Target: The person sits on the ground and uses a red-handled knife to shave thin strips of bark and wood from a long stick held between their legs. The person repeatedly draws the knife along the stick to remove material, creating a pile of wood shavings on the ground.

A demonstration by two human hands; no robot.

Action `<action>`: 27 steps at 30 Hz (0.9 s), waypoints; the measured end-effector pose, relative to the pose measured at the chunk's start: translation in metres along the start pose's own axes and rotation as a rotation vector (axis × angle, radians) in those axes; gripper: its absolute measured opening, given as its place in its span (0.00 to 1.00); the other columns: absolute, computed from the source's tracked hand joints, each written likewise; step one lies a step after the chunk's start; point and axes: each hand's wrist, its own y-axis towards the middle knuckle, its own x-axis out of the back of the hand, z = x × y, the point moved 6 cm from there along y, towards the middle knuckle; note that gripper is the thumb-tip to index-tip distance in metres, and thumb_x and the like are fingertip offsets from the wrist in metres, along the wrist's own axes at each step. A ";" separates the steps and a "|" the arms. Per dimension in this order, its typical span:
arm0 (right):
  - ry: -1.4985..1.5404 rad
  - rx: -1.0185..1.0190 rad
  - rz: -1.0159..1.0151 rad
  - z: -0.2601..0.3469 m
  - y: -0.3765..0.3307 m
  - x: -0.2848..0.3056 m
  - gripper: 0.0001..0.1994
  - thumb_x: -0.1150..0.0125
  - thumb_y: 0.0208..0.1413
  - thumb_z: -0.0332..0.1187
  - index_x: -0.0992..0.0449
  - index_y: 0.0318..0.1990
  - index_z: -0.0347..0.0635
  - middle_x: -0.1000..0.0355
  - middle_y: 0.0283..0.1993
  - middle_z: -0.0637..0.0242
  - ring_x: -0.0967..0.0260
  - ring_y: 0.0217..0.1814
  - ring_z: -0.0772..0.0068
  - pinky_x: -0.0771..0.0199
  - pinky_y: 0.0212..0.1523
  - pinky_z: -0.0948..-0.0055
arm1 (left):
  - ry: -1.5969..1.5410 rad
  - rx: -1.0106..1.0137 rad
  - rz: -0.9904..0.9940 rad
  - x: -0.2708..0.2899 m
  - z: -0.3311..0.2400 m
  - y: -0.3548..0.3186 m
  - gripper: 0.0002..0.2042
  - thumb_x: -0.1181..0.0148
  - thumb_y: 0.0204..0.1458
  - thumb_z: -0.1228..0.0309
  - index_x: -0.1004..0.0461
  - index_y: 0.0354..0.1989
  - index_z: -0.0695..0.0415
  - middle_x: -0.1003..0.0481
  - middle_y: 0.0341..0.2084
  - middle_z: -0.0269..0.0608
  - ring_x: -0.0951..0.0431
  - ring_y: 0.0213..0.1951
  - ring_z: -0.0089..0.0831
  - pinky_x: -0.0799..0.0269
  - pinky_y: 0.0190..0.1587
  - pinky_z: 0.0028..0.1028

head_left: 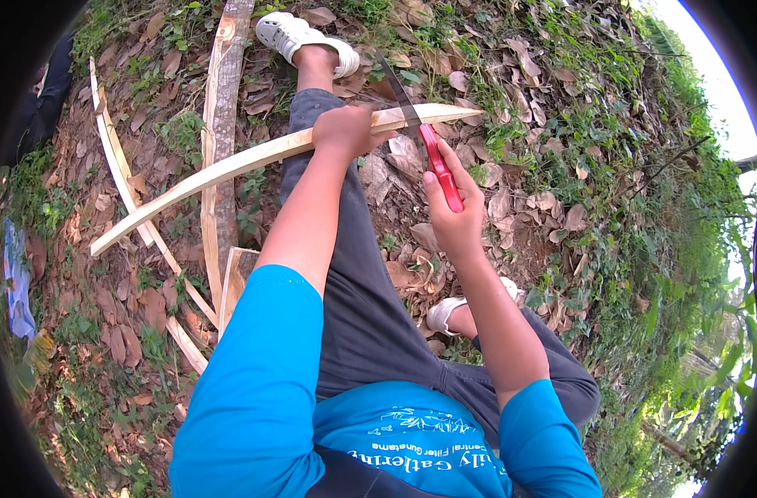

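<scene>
A long, pale, peeled strip of wood slants up from the left across my outstretched leg, its tapered end pointing right. My left hand is closed round it near that end, over my shin. In my right hand is the red handle of a hand saw, with the fingers wrapped about the grip. Its dark, narrow blade crosses the strip a little right of my left hand and points up and away. Whether the teeth are cutting into the wood cannot be made out.
A barked log with a split pale face lies left of my leg. Thinner wood strips rest on the leaf-covered ground beyond it. My white clog is at the top. A blue cloth lies far left, and green plants grow along the right.
</scene>
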 end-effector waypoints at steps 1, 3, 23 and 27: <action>-0.025 0.020 -0.005 -0.004 -0.003 0.000 0.26 0.37 0.65 0.28 0.29 0.71 0.39 0.22 0.47 0.65 0.31 0.40 0.85 0.28 0.45 0.80 | 0.007 -0.017 0.023 0.000 -0.002 0.000 0.33 0.38 0.50 0.30 0.15 0.42 0.50 0.14 0.36 0.45 0.13 0.41 0.44 0.17 0.43 0.43; -0.095 0.025 0.006 -0.010 -0.009 0.001 0.28 0.37 0.65 0.28 0.32 0.72 0.40 0.22 0.55 0.61 0.27 0.48 0.80 0.28 0.53 0.77 | 0.022 -0.051 0.068 0.000 -0.007 -0.001 0.35 0.42 0.52 0.28 0.16 0.41 0.52 0.15 0.34 0.47 0.13 0.40 0.46 0.17 0.42 0.44; -0.113 -0.173 0.105 0.012 -0.108 0.060 0.30 0.39 0.65 0.25 0.36 0.75 0.39 0.24 0.61 0.58 0.28 0.57 0.77 0.31 0.59 0.76 | -0.021 0.055 0.074 -0.007 0.007 0.027 0.46 0.60 0.55 0.20 0.14 0.40 0.55 0.14 0.35 0.47 0.13 0.41 0.45 0.18 0.41 0.42; -0.127 -0.106 0.108 0.036 -0.101 0.072 0.30 0.39 0.65 0.25 0.36 0.74 0.37 0.24 0.59 0.59 0.28 0.55 0.77 0.31 0.59 0.75 | -0.201 0.035 0.300 -0.025 0.031 0.052 0.49 0.60 0.51 0.17 0.17 0.36 0.59 0.16 0.29 0.46 0.14 0.34 0.40 0.18 0.37 0.38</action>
